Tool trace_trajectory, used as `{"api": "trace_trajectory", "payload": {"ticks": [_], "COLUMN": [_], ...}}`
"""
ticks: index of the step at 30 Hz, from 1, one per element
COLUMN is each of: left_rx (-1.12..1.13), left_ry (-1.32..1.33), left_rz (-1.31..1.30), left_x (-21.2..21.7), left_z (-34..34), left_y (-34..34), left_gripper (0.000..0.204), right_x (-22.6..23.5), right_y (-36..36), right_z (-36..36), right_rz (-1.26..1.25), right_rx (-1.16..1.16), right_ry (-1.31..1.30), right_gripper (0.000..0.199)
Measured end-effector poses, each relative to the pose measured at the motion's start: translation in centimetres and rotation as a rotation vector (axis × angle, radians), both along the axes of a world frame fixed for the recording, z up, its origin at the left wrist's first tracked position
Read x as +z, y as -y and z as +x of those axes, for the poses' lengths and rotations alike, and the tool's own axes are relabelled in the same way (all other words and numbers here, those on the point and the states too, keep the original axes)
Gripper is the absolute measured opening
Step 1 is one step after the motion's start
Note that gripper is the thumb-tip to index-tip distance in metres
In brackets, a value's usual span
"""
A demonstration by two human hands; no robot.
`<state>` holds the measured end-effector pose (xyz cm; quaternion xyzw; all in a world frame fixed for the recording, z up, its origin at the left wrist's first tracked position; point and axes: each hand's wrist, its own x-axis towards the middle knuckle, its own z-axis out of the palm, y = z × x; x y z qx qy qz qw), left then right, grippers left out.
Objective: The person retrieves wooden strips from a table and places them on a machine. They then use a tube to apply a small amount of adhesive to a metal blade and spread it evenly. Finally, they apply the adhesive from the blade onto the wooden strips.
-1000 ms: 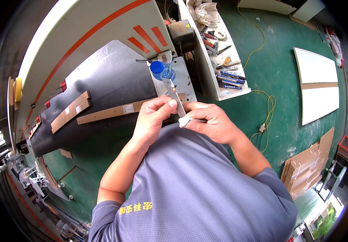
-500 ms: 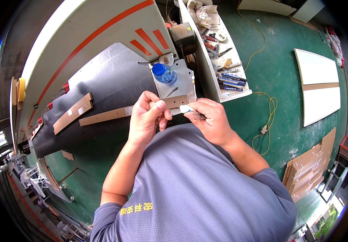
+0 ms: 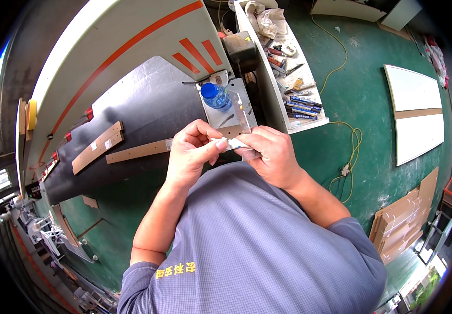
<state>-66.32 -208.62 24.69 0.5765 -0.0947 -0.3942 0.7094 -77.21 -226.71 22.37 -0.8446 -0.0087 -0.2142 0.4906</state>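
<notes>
My left hand (image 3: 192,152) and my right hand (image 3: 270,154) meet close in front of my chest. Between their fingertips they pinch a small white piece (image 3: 235,143), perhaps tape or a label; its exact kind is unclear. My right hand also holds a clear ruler-like strip (image 3: 241,112) that points away over the grey plate (image 3: 225,116). A blue-capped water bottle (image 3: 215,96) stands on that plate just beyond my fingers.
A large dark curved panel (image 3: 142,112) with brown wooden strips (image 3: 137,150) taped on it lies to my left. A white shelf (image 3: 289,63) of tools and pens stands ahead right. A yellow cable (image 3: 349,141), white boards (image 3: 417,118) and cardboard (image 3: 401,222) lie on the green floor.
Both hands have drawn back from the grey plate toward my chest, carrying the small white piece and the clear strip. The bottle and panel have not moved.
</notes>
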Motion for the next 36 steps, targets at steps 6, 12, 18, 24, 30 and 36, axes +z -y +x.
{"api": "trace_trajectory", "payload": {"ticks": [6,12,18,24,30,36], "left_rx": [0.005,-0.016,-0.012,-0.045,-0.041,-0.059], "left_ry": [0.243,0.426,0.28,0.278,0.313,0.312], "left_rz": [0.074,0.129,0.031,0.047,0.115,0.084], "left_x": [0.2,0.5,0.5,0.8,0.4,0.6], "left_z": [0.2,-0.2,0.0,0.2,-0.1,-0.4], "left_y": [0.9,1.2,1.7,2.2,2.7,3.6], "left_gripper": [0.01,0.023,0.036,0.034,0.035,0.035], "right_x": [0.1,0.1,-0.1,-0.1,-0.1,-0.2], "right_y": [0.1,0.4,0.6,1.2,2.0,2.7], "right_z": [0.1,0.1,0.1,-0.1,-0.4,-0.8], "right_rz": [-0.127,-0.128,-0.008,0.024,0.026,0.106], "right_rx": [-0.053,-0.026,-0.037,-0.016,-0.01,0.02], "right_ry": [0.006,-0.012,0.011,0.008,-0.014,-0.043], "right_gripper": [0.024,0.02,0.02,0.019,0.019,0.018]}}
